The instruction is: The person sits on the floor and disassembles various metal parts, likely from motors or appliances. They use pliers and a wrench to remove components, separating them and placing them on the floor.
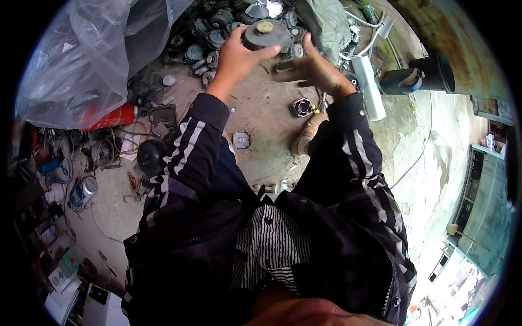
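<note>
My left hand (235,64) grips a flat, round grey motor-like part (276,37) by its near left edge. A yellowish knob-like hub (265,27) stands at the middle of the part. The thumb lies along the near side, and the fingers are partly hidden behind it. To the right, my right hand (316,71) is spread with the thumb up, apart from the part and slightly blurred. Below the hands, a small square fan (303,107) lies by my right shoe (309,133). A square metal piece (242,140) rests on the floor between my legs.
Beyond my hands is a heap of small motors (209,41). A clear plastic sheet (81,60) covers the far left, above a red cylinder (114,117). A black bucket (437,73) and a white block (370,89) stand right. Cables and a black round object (152,156) lie left.
</note>
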Tool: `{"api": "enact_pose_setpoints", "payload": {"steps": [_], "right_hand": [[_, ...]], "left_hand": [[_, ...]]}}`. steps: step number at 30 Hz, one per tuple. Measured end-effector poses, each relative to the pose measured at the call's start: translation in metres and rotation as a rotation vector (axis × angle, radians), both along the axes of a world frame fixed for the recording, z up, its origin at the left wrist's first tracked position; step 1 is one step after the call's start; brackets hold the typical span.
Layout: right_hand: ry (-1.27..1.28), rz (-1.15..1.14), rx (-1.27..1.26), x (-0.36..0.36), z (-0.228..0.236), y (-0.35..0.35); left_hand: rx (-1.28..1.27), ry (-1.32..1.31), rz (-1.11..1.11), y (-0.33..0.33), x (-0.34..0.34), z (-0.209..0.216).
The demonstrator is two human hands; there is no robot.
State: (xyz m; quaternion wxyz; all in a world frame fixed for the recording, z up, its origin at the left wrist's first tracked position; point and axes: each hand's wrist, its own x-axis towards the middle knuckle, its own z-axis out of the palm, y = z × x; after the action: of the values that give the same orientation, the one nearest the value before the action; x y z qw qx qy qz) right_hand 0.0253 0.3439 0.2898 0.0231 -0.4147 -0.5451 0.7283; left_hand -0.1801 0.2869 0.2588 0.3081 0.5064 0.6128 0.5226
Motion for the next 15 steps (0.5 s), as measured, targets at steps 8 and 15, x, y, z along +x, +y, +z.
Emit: {"api": "enact_pose_setpoints", "payload": {"steps": [8, 15], "right_hand": [[0.081, -0.462, 0.763, 0.013, -0.034, 0.019], [0.203, -0.195, 0.157, -0.002, -0.028, 0.006]], "left_hand": [[-0.289, -0.486, -0.155, -0.002, -0.005, 0.004], [-0.402, -0.530, -0.298, -0.002, 0.001, -0.013]]}}
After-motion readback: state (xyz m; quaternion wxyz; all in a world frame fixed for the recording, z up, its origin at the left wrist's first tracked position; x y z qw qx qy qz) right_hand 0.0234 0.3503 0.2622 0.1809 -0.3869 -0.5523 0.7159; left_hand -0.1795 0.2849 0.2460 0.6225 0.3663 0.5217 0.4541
